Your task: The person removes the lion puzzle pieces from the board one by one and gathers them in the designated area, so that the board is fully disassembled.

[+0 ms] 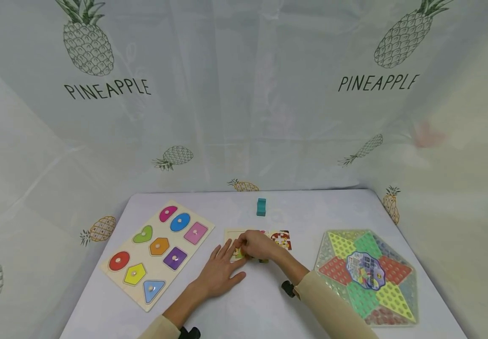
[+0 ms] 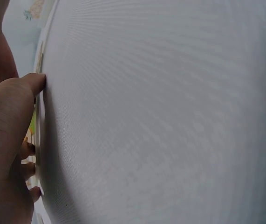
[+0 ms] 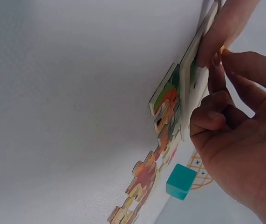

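A small jigsaw puzzle tray with a pale wooden frame lies mid-table, mostly covered by both hands. My left hand rests with fingers spread, fingertips on the tray's left part and thumb on the tablecloth. Over the tray, my right hand pinches a puzzle piece between thumb and index finger; only a bit of its orange edge shows. Loose puzzle pieces in red, yellow and brown lie right of the tray. In the right wrist view, more loose pieces spread along the tray's side.
A teal block stands behind the tray. To the left lies a wooden shape board with coloured knobbed shapes. A hexagonal Chinese checkers board, its star in several colours, lies at right. Pineapple-print cloth hangs behind the table.
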`<action>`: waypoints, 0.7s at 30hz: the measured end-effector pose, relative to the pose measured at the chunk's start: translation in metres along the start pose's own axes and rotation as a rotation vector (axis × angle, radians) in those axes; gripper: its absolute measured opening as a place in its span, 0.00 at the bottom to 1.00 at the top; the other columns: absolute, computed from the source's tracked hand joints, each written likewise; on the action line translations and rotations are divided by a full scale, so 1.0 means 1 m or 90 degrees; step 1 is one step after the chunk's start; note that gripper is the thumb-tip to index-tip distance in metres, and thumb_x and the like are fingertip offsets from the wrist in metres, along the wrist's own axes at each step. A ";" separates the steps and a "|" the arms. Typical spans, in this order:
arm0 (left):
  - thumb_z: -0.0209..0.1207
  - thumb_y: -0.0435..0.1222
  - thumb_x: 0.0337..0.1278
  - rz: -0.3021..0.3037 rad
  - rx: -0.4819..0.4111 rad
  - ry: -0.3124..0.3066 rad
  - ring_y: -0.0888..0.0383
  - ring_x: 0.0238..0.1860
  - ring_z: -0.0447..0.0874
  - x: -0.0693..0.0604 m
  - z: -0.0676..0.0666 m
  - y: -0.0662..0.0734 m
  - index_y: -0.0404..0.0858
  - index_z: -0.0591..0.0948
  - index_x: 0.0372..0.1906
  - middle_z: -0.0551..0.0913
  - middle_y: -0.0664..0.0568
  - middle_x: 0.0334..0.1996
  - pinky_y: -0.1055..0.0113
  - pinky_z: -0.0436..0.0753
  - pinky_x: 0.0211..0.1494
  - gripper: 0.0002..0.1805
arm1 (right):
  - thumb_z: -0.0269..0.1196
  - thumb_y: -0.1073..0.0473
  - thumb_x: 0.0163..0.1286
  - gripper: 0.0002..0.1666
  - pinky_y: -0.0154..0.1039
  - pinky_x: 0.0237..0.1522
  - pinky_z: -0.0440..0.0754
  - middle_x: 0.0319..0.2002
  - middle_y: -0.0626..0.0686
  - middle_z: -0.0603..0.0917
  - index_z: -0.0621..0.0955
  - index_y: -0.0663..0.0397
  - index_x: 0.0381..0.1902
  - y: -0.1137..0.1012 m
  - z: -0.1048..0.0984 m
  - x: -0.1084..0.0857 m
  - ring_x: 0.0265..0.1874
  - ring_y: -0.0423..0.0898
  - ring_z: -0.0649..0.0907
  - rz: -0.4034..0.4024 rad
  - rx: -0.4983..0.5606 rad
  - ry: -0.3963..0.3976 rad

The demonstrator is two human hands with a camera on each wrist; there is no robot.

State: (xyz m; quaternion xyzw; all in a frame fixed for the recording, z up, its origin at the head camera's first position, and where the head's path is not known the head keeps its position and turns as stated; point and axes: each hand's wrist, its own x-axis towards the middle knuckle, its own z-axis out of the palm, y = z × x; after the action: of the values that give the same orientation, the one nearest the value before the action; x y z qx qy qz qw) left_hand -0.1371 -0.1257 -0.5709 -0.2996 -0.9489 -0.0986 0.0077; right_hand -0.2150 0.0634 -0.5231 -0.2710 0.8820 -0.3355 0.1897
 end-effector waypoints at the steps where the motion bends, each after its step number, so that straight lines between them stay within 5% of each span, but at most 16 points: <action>1: 0.49 0.59 0.72 0.000 -0.001 -0.001 0.41 0.80 0.47 0.000 0.001 0.000 0.60 0.73 0.71 0.55 0.46 0.80 0.38 0.57 0.75 0.27 | 0.60 0.68 0.69 0.09 0.31 0.28 0.77 0.30 0.46 0.83 0.85 0.56 0.43 0.000 0.000 0.000 0.24 0.37 0.77 0.000 0.000 -0.002; 21: 0.50 0.59 0.71 -0.010 -0.010 -0.001 0.42 0.80 0.47 0.001 0.001 0.000 0.62 0.72 0.72 0.53 0.44 0.80 0.37 0.56 0.75 0.27 | 0.63 0.65 0.68 0.09 0.31 0.26 0.77 0.30 0.43 0.82 0.83 0.50 0.44 0.003 -0.006 -0.008 0.24 0.36 0.78 -0.002 -0.013 0.013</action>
State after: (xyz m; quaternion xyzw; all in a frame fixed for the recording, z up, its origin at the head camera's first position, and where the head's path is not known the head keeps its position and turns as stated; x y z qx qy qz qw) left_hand -0.1376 -0.1250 -0.5715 -0.2924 -0.9504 -0.1059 0.0036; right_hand -0.2123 0.0729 -0.5198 -0.2710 0.8867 -0.3298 0.1776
